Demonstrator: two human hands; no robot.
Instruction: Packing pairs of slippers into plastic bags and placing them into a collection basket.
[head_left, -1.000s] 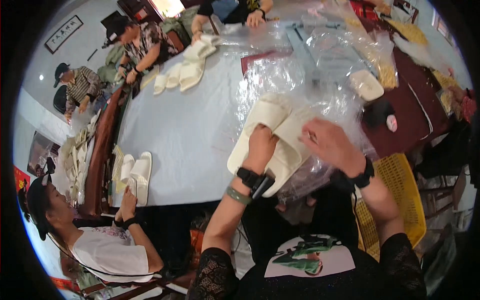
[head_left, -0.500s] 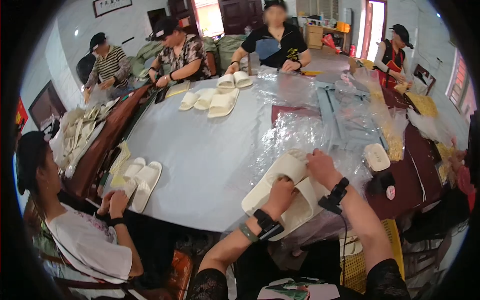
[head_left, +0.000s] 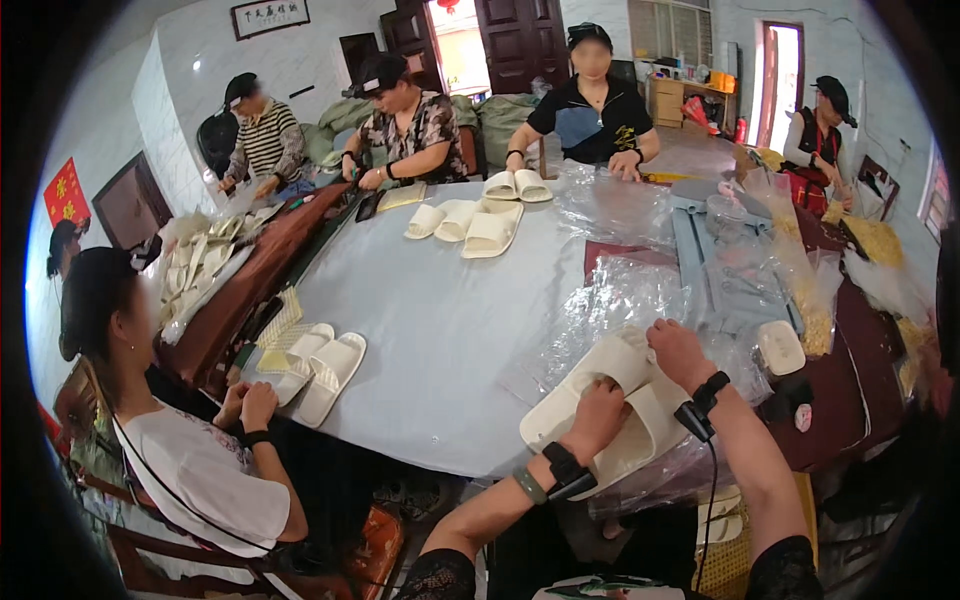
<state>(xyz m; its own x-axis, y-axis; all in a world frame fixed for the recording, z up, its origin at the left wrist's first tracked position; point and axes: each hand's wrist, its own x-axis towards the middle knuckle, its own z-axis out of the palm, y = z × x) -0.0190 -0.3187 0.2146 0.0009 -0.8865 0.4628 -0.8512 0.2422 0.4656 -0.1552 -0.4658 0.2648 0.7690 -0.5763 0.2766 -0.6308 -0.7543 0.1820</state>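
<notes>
Slippers (head_left: 652, 420) lie near the tabletop's (head_left: 440, 345) edge, open room leftward.

The room is evenly and fairly brightly lit. The rear doorway (head_left: 462, 55) and the right-hand doorway (head_left: 785, 70) glow nearly white, overexposed. Sharp glare breaks across the clear plastic (head_left: 625, 300), while the pale slippers (head_left: 620, 362) carry only soft shading. The left wall (head_left: 245, 65) shows a small bright spot. Fisheye distortion bows the table edge (head_left: 400, 449), black vignetting swallows the corners, a blue fringe lines the left rim, and several faces (head_left: 592, 60) are blurred
</notes>
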